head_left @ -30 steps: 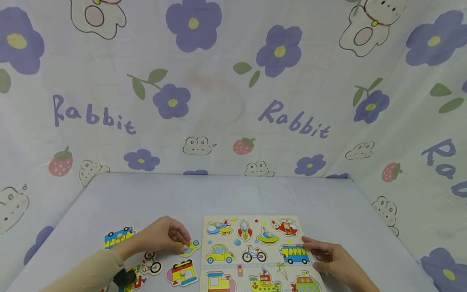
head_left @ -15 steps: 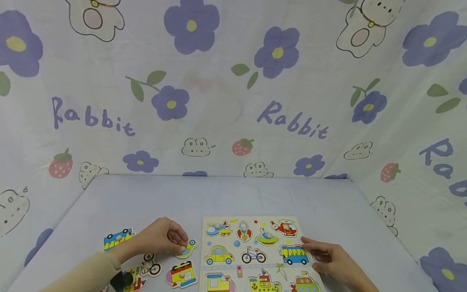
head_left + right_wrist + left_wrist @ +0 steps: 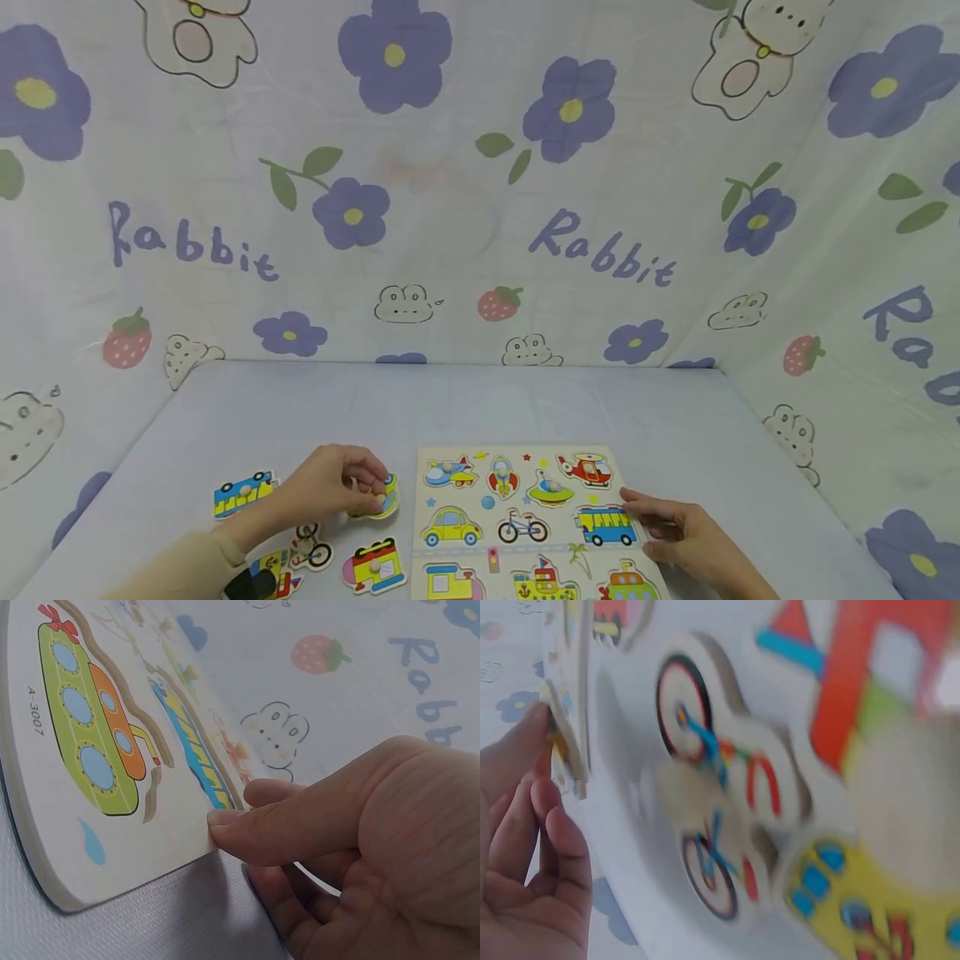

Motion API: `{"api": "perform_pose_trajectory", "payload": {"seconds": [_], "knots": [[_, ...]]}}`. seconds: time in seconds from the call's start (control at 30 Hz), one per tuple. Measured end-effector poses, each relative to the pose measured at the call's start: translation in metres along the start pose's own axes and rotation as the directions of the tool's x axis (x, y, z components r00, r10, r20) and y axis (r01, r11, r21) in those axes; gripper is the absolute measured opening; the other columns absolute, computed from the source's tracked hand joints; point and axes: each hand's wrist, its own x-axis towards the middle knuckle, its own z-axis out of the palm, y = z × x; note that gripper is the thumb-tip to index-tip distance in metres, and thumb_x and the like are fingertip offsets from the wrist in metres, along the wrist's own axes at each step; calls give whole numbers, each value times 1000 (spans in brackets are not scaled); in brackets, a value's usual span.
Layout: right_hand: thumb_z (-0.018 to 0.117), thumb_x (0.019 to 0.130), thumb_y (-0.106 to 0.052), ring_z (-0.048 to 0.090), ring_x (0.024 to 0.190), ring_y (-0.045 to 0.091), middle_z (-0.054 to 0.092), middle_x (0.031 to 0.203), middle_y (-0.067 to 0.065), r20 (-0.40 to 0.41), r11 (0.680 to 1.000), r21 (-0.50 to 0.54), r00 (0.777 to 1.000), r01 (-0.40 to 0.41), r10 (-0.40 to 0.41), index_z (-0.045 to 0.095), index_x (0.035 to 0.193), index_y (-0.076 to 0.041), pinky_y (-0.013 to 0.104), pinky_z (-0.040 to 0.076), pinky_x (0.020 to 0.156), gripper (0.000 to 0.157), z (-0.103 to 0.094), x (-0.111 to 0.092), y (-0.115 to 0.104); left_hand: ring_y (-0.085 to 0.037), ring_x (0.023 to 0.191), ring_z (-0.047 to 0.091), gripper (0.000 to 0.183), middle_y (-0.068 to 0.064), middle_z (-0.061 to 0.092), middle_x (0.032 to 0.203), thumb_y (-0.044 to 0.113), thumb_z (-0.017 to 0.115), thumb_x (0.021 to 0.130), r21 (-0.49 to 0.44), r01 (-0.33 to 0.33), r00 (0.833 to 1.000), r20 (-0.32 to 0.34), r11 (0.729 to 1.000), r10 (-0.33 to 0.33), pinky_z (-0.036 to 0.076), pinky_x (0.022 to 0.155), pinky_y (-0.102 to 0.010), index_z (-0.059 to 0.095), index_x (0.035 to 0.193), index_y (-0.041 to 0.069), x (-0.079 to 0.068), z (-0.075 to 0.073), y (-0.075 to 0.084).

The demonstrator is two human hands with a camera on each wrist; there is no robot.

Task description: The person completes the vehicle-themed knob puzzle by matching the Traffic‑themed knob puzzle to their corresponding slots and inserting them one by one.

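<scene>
In the head view, my left hand (image 3: 337, 483) pinches a yellow car puzzle piece (image 3: 389, 498) by its knob, left of the wooden puzzle board (image 3: 491, 500). Fingers partly cover the car piece; the left wrist view shows it edge-on as a thin wooden piece (image 3: 561, 739) at the fingertips. My right hand (image 3: 693, 533) holds the board's right edge beside the printed bus. From the right wrist, its thumb (image 3: 259, 832) lies at the edge near the green submarine picture (image 3: 82, 712). Plane, rocket, saucer and helicopter pictures line the board's far row.
Loose pieces lie left of the board: a blue-and-yellow bus (image 3: 243, 493), a bicycle (image 3: 310, 550), a train (image 3: 375, 567), and a boat (image 3: 281, 575) partly behind the left wrist. A patterned curtain (image 3: 450, 183) rises behind the pale table (image 3: 480, 408).
The car piece has turned in my left fingers and shifted slightly left, its blue wheel swinging toward the far side. My right hand stays at the board's edge.
</scene>
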Motion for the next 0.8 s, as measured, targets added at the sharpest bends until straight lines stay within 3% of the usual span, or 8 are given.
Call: {"api": "perform_pose_trajectory", "payload": {"seconds": [0.17, 0.33, 0.53, 0.8], "knots": [[76, 77, 5, 48, 128, 36, 46, 147, 12, -6, 1000, -9, 1000, -5, 5, 70, 122, -9, 42, 47, 95, 48, 0, 1, 0, -14, 77, 63, 27, 12, 69, 85, 33, 84, 80, 2, -5, 991, -134, 1000, 5, 51, 63, -30, 71, 100, 19, -4, 10, 14], [78, 74, 5, 49, 127, 37, 46, 148, 10, -16, 1000, 13, 999, -28, 28, 70, 121, -9, 41, 49, 93, 49, 1, 0, -1, -13, 78, 64, 24, 13, 70, 84, 26, 86, 78, -42, -36, 959, -283, 998, 23, 53, 68, -29, 72, 97, 20, -8, 21, 32], [77, 75, 5, 51, 125, 36, 46, 148, 11, -24, 999, 7, 999, -33, 33, 70, 121, -8, 42, 49, 93, 49, 2, 1, -1, -16, 77, 60, 24, 13, 70, 76, 24, 88, 74, -111, 11, 891, -450, 994, -61, 50, 66, -26, 73, 92, 21, -15, 37, 52], [78, 73, 7, 53, 121, 33, 48, 147, 7, -48, 999, 11, 998, -47, 48, 71, 120, -10, 41, 50, 91, 50, 3, 2, -1, -11, 76, 59, 25, 16, 68, 75, 27, 89, 73, -168, 142, 789, -576, 976, -214, 47, 71, -30, 72, 90, 22, -22, 68, 72]]}}
